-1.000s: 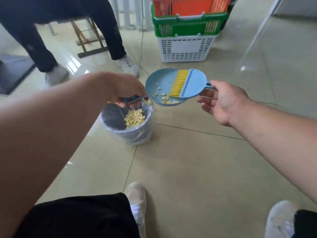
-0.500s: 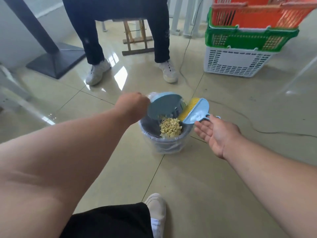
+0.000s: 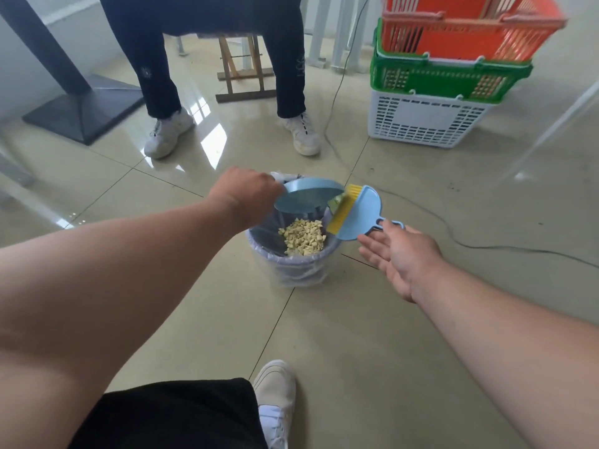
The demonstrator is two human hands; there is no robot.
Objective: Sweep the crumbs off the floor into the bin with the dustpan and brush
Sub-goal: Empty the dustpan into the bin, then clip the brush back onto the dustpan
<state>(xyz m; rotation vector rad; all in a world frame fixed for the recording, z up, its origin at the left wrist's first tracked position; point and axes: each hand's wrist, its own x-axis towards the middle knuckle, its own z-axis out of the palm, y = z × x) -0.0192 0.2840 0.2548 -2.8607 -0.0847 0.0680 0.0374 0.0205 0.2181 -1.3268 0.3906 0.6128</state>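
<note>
A small bin (image 3: 293, 265) lined with a clear bag stands on the tiled floor, with a heap of pale yellow crumbs (image 3: 304, 239) inside. My left hand (image 3: 243, 192) grips the light blue dustpan (image 3: 308, 197), which is tipped steeply over the bin's far side. The blue brush (image 3: 361, 210), with yellow bristles, hangs over the bin's right rim, bristles against the pan's edge. My right hand (image 3: 402, 254) pinches its looped handle at the fingertips, while the other fingers are spread and the palm faces up.
Another person's dark-trousered legs and white shoes (image 3: 168, 134) stand just beyond the bin, in front of a wooden stool (image 3: 241, 76). Stacked orange, green and white baskets (image 3: 431, 121) sit at the back right. A cable (image 3: 460, 244) crosses the floor. A black table base (image 3: 82, 111) is at the left.
The dustpan has swung from level beside the bin to steeply tilted over it, and its crumbs have dropped in. My right hand's grip on the brush has loosened, fingers now spread.
</note>
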